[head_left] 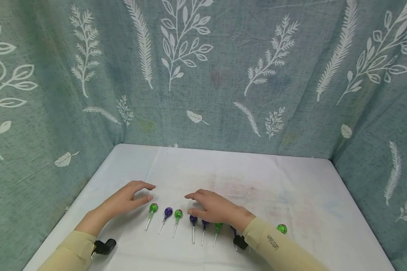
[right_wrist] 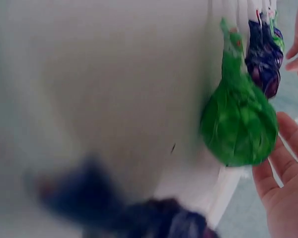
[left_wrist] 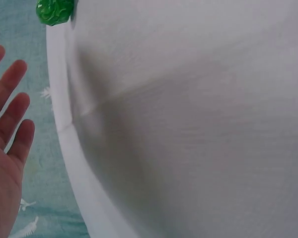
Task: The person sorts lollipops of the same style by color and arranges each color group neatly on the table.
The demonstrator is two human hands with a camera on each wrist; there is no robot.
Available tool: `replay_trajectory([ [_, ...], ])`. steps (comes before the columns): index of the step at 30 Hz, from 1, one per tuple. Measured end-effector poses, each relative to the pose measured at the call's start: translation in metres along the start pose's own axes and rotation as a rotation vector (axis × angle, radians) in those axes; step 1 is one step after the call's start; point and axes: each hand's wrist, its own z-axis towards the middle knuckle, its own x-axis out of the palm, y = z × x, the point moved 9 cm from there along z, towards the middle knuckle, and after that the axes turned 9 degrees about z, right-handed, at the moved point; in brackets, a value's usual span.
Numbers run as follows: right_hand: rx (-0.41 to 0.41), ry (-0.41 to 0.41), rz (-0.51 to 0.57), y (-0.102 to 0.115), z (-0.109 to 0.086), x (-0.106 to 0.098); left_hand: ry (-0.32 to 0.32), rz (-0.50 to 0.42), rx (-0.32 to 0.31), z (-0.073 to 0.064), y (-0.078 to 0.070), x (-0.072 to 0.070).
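Note:
Several lollipops in green and purple wrappers lie in a row on the white table, sticks toward the front. My left hand (head_left: 127, 197) holds nothing, thumb and fingers apart, just left of the green lollipop (head_left: 153, 207) at the row's left end. To its right lie a purple lollipop (head_left: 168, 212) and another green lollipop (head_left: 178, 213). My right hand (head_left: 211, 205) is over the middle of the row, fingers extended leftward and empty, partly covering a purple lollipop (head_left: 193, 219). In the right wrist view, a green lollipop (right_wrist: 241, 124) appears large beside the fingers.
Near the right forearm lies a green lollipop (head_left: 282, 228), its stick hidden by the sleeve (head_left: 274, 244). The white tabletop (head_left: 190, 162) meets a leaf-patterned green curtain (head_left: 217, 105) at the back and sides. A black wrist camera (head_left: 105, 246) sits on the left wrist.

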Motion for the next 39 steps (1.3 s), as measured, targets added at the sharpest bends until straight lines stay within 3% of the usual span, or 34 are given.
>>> replay_trajectory([
  [14, -0.021, -0.012, -0.128, 0.021, 0.021, 0.015, 0.039, 0.005, 0.082, -0.001, -0.015, 0.011],
  [21, -0.044, -0.027, -0.201, 0.029, 0.028, 0.023, 0.079, 0.007, 0.116, -0.003, -0.016, 0.018],
  [29, -0.094, -0.042, -0.22, 0.034, 0.031, 0.026, 0.125, 0.003, 0.106, -0.006, -0.013, 0.027],
  [39, -0.092, -0.07, -0.228, 0.032, 0.034, 0.028, 0.115, -0.011, 0.143, -0.006, -0.014, 0.028],
])
